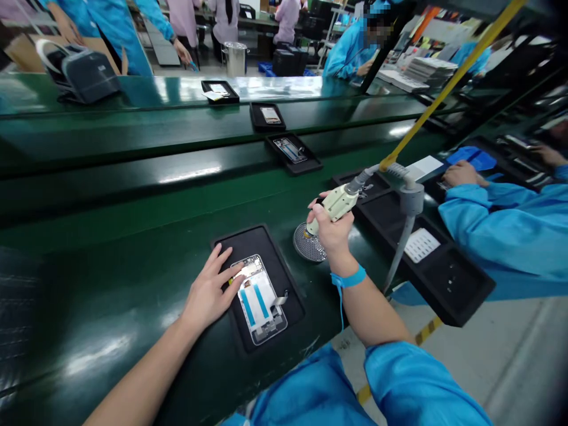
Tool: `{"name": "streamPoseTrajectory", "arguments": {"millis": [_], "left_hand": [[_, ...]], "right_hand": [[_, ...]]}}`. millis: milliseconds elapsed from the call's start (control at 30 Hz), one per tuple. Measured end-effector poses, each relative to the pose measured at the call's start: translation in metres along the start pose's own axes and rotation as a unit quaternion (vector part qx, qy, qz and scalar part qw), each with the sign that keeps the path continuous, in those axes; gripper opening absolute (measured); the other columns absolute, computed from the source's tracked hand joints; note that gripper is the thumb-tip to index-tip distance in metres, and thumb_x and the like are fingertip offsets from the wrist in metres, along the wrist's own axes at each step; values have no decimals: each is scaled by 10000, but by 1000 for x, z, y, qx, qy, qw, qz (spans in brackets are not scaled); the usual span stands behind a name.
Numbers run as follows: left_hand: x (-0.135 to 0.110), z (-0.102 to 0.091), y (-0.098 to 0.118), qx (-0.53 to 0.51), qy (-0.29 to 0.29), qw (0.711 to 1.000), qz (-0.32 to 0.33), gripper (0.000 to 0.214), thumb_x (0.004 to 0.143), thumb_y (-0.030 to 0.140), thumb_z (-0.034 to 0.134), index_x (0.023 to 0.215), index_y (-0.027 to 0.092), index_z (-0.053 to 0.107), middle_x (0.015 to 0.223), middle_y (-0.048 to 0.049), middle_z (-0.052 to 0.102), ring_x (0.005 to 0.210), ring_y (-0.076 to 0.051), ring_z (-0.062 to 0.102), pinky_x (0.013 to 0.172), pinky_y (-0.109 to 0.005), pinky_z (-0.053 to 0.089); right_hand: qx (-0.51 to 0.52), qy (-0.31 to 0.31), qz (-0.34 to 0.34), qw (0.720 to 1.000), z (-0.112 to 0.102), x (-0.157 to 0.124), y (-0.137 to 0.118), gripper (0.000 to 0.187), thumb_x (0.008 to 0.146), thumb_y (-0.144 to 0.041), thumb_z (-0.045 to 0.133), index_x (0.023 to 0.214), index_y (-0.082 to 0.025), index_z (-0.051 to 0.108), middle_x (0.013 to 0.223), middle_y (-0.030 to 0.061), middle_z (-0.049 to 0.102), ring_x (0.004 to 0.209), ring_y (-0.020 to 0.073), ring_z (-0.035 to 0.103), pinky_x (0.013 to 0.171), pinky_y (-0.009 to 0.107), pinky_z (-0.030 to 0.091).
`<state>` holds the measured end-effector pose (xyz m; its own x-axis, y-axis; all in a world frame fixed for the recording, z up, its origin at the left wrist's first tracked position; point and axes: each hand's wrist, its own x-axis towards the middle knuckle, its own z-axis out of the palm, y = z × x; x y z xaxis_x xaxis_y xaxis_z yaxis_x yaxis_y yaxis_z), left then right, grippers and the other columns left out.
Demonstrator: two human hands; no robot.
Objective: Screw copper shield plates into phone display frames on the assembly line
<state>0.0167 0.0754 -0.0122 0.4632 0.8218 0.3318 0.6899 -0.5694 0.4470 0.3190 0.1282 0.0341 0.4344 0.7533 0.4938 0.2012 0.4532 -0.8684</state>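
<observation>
My left hand [208, 291] lies flat with fingers spread on a black tray [284, 278], its fingertips touching the top edge of an opened phone frame [260, 300] with a white battery and blue strips. My right hand [332, 228] is closed round a cream electric screwdriver [339, 202], which hangs from a yellow cable [448, 86]. The driver's tip points down at a round perforated screw dish [306, 245] to the right of the tray. A blue strap circles my right wrist.
Three more black trays with phones [290, 151] lie in a row up the green conveyor. A long black parts tray [444, 278] sits at the right, beside a co-worker's blue sleeve [501, 222]. A grey machine [82, 74] stands far left; people work behind.
</observation>
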Motion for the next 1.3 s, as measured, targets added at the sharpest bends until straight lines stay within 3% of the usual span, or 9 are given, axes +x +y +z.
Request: {"name": "streamPoseTrajectory", "arguments": {"millis": [433,1133,1300], "left_hand": [[0,1,0,-14,-11,1000,-24,408,1014,491,496,1196,229,750,1481,-94,573,1500,-334,361,1140,-580,460],[0,2,0,-11,4,1000,-2,378,1015,441,515,1171,202,763,1457,-112,592,1485,-346,388,1125,-584,474],[1,6,2,-26,-3,999,-24,445,1010,440,520,1346,180,651,1477,-109,576,1504,-324,356,1166,-562,436]], "right_hand": [[-5,-17,-14,1000,-1,2,4,312,857,-424,729,1037,-224,571,852,-3,681,518,95,587,488,245,506],[13,-12,-6,1000,3,-1,7,283,826,-351,735,1024,-203,597,795,-12,673,507,100,590,493,250,504],[51,6,-33,998,3,2,-4,238,842,-310,707,1020,-210,585,837,-5,687,476,100,590,450,247,482]]}}
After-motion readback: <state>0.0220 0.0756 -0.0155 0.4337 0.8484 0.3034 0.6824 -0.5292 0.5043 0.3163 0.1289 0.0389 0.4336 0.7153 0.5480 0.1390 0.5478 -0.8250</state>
